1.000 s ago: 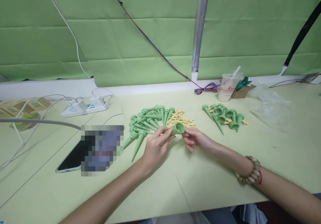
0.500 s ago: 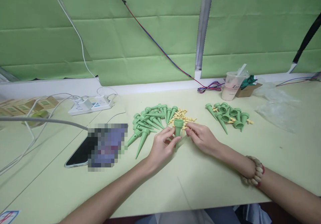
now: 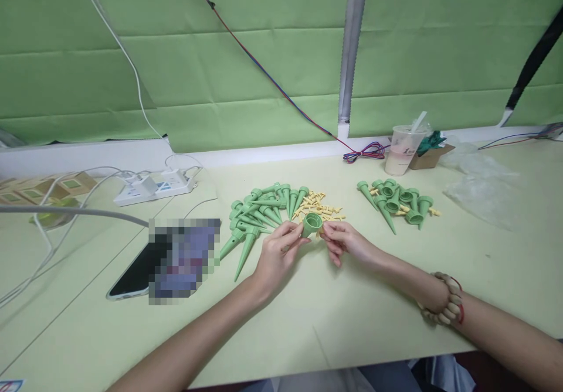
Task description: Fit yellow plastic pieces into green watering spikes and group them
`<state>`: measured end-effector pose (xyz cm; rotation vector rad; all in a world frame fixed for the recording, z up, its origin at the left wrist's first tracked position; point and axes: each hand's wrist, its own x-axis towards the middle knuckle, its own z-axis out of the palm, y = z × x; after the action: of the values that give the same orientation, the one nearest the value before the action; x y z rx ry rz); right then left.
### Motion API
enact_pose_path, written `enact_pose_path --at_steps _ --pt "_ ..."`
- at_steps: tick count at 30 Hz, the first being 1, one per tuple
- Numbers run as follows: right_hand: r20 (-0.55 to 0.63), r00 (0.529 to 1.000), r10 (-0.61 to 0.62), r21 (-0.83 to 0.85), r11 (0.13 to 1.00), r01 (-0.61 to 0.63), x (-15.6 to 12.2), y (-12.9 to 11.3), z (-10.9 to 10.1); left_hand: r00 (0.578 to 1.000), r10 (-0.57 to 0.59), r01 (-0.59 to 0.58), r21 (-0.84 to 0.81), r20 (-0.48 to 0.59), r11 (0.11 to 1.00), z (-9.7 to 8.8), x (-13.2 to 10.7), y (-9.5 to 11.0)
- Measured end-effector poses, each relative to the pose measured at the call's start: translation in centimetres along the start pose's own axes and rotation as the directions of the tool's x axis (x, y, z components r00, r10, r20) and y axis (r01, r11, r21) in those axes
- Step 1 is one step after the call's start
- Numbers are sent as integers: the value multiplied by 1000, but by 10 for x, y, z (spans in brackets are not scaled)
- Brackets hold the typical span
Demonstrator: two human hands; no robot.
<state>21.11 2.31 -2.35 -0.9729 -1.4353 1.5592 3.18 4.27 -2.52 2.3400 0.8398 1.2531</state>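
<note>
Holding a green cone (image 3: 312, 223) with its hollow mouth turned up toward the person, the left hand (image 3: 279, 248) kept its grip clamped on the cone's side. The cone was above the counter (image 3: 373, 321), just on the near side of the heap of yellow pieces (image 3: 323, 203). To the right of the cone and nearer than the heap, the right hand (image 3: 347, 242) had its thumb and forefinger drawn close at the cone's side; whether its grip pinched a small piece could not be told.

Just left of the heap lay a pile of loose cones (image 3: 259, 204), several with their points toward the person. Well to the right of it lay a smaller cluster of cones (image 3: 398, 200), with a few yellow bits (image 3: 434, 212) among them. Behind and right of the heap stood a drink cup (image 3: 401, 152) with a straw, beside a small carton (image 3: 431, 159); farther right was a clear plastic bag (image 3: 481, 198). Well left of the heap lay a phone (image 3: 132, 272), partly pixelated, and behind that a power strip (image 3: 153, 191) with white plugs.
</note>
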Motion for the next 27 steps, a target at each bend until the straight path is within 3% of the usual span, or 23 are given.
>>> enact_pose_path --at_steps 3,8,14,21,27 --pt "10 1000 16 19 1000 -16 1 1 0 1000 -16 16 18 13 1000 0 0 1" --pt "-76 996 -41 -121 992 32 -2 -1 6 979 -200 204 -89 47 975 2 2 7" --pt "-151 982 -113 -210 974 79 -2 -5 6 943 -321 334 -207 93 920 1 3 11" --pt "-135 990 -34 -157 988 13 -1 -9 0 935 -334 352 -202 119 914 3 1 8" --pt "-218 974 -54 -150 989 21 2 -1 -3 898 -411 438 -262 155 860 6 1 11"
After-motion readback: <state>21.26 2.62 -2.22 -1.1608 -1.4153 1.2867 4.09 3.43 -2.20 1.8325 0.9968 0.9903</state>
